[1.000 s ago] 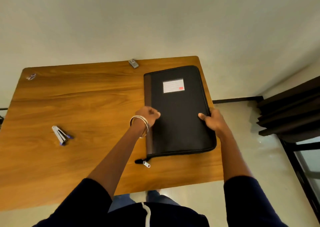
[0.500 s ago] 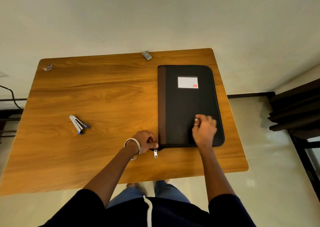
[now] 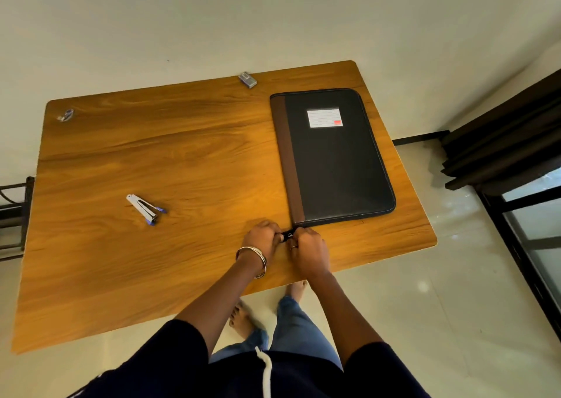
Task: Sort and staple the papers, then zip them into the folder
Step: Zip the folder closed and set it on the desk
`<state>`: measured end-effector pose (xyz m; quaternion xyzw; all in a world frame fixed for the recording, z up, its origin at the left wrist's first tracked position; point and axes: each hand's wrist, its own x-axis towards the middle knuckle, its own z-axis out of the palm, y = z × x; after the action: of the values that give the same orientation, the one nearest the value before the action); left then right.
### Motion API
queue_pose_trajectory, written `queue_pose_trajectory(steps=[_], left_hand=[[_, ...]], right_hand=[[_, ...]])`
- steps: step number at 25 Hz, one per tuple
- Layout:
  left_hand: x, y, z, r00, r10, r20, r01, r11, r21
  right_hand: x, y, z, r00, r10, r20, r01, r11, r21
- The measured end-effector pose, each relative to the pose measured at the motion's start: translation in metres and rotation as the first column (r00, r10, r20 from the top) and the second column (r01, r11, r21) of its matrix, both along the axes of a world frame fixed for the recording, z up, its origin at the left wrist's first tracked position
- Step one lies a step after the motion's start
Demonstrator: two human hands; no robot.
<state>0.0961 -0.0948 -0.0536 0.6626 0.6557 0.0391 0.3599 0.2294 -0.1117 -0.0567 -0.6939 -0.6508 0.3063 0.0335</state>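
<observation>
A closed black folder (image 3: 337,160) with a brown spine strip and a white label lies flat on the right half of the wooden table (image 3: 170,160). Both my hands meet at its near left corner. My left hand (image 3: 263,237), with bangles on the wrist, pinches the black zipper tail (image 3: 287,234) there. My right hand (image 3: 308,250), wearing a ring, pinches the zipper pull beside it. No papers are visible; the folder's inside is hidden. A silver and blue stapler (image 3: 145,209) lies on the table's left half, away from both hands.
A small grey staple box (image 3: 247,79) sits at the table's far edge. A small clip-like item (image 3: 65,115) lies at the far left corner. Dark furniture (image 3: 504,142) stands to the right; a white wall is behind the table.
My right hand left the folder's cover and came to the near left corner, joining my left hand at the zipper. The view shifted slightly.
</observation>
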Motion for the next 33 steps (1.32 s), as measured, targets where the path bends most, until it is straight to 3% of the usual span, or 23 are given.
queue_pose_trajectory(steps=[2, 6, 9, 11, 13, 15, 17, 22, 25, 27, 30, 33], left_hand=[[0.0, 0.0, 0.005, 0.991, -0.093, -0.094, 0.092, 0.996, -0.016], [0.0, -0.002, 0.021, 0.951, -0.214, -0.225, 0.213, 0.977, -0.031], [-0.009, 0.003, 0.029, 0.945, -0.202, -0.258, 0.187, 0.979, -0.082], [-0.013, 0.006, 0.033, 0.952, -0.157, -0.263, 0.116, 0.98, -0.163], [-0.005, 0.007, 0.037, 0.914, -0.175, -0.366, 0.126, 0.98, -0.153], [0.015, 0.009, 0.04, 0.863, -0.181, -0.471, 0.218, 0.976, 0.024], [0.042, 0.018, 0.041, 0.843, -0.252, -0.475, 0.355, 0.924, 0.141], [0.086, 0.048, 0.026, 0.671, -0.503, -0.545, 0.562, 0.824, -0.069], [0.09, 0.057, 0.029, 0.669, -0.549, -0.501, 0.542, 0.822, -0.176], [0.094, 0.062, 0.035, 0.672, -0.577, -0.465, 0.541, 0.811, -0.225], [0.105, 0.069, 0.038, 0.608, -0.668, -0.429, 0.616, 0.738, -0.277], [0.12, 0.072, 0.037, 0.578, -0.718, -0.388, 0.621, 0.695, -0.361]], right_hand=[[0.003, 0.0, 0.004, 0.999, -0.034, -0.011, 0.034, 0.998, 0.052], [0.025, 0.005, 0.009, 0.979, -0.172, 0.113, 0.164, 0.984, 0.074], [0.058, 0.013, 0.012, 0.886, -0.453, 0.1, 0.447, 0.891, 0.077], [0.078, 0.014, 0.015, 0.849, -0.528, 0.023, 0.526, 0.849, 0.052], [0.084, 0.011, 0.015, 0.877, -0.48, -0.007, 0.48, 0.877, 0.036], [0.08, 0.008, 0.012, 0.902, -0.431, -0.031, 0.432, 0.901, 0.042], [0.078, 0.006, 0.008, 0.914, -0.404, -0.03, 0.405, 0.913, 0.054], [0.095, 0.008, 0.005, 0.935, -0.343, 0.093, 0.337, 0.938, 0.075], [0.108, 0.009, 0.005, 0.924, -0.248, 0.29, 0.234, 0.969, 0.082], [0.126, 0.009, 0.006, 0.89, -0.302, 0.34, 0.292, 0.953, 0.084], [0.163, 0.017, 0.008, 0.83, -0.449, 0.331, 0.442, 0.891, 0.1], [0.184, 0.037, 0.011, 0.832, -0.454, 0.32, 0.434, 0.891, 0.135]])
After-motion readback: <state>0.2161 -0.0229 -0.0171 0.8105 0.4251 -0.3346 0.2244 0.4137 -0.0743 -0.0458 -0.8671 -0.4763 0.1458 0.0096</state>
